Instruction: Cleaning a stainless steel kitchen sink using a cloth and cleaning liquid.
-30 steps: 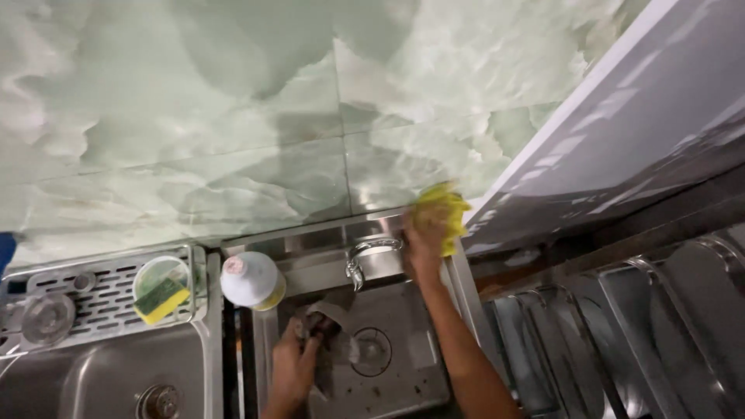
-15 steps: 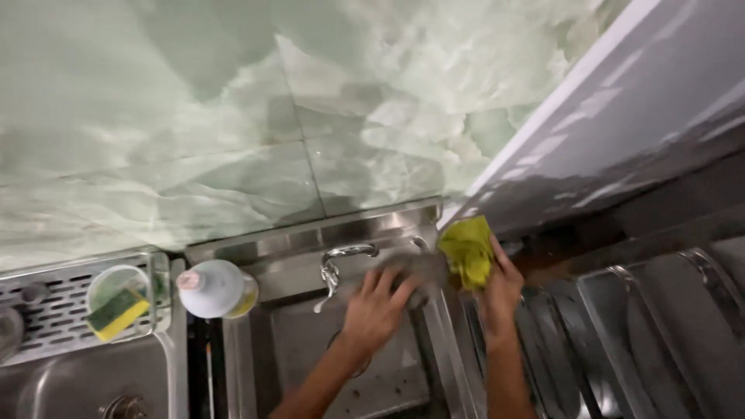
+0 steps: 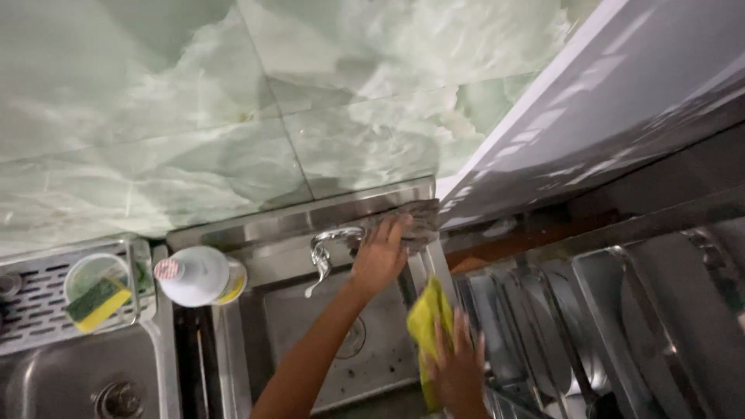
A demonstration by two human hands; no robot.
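My left hand (image 3: 380, 254) reaches over the small steel sink (image 3: 295, 326) and presses a grey-brown cloth (image 3: 415, 221) onto the sink's back ledge, just right of the curved tap (image 3: 326, 250). Lower down, at the sink's right rim, my right hand (image 3: 459, 368) holds a yellow cloth (image 3: 427, 326), which hangs crumpled above its fingers. The sink's drain (image 3: 355, 339) shows beside my left forearm.
A white bottle with a red cap (image 3: 195, 275) stands left of the sink. Further left, a round tub holding a yellow-green sponge (image 3: 95, 293) sits on a slotted tray above another basin (image 3: 70, 380). Steel rack with trays (image 3: 621, 310) at right. Green marble tiles behind.
My left hand has come up out of the sink with the grey cloth to the back ledge. My right hand has dropped with the yellow cloth from the ledge to the sink's right rim.
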